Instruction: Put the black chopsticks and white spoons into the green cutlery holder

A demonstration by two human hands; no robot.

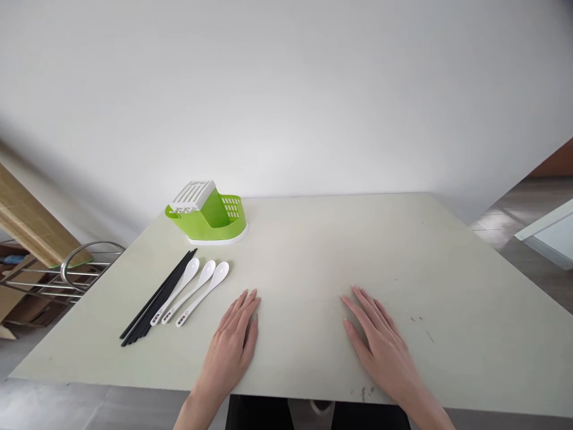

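Note:
My left hand [233,343] lies flat on the pale tabletop [304,257], fingers stretched out, holding nothing. Just left of it are three white spoons [206,291], side by side with their bowls pointing away from me. A bundle of black chopsticks [156,304] lies slantwise beside them, partly under the leftmost spoon. Behind these, near the wall, stands a green and white utensil holder [210,218] with a slotted white top and a perforated open compartment. My right hand [378,340] also rests flat on the table, palm down, fingers slightly spread, touching only the surface.
A white wall [286,95] borders the table's far edge. On the left are a metal rack [85,272], a long cardboard piece [40,209] and boxes below. A white object [550,230] stands beyond the right edge. Dark marks [418,322] spot the tabletop.

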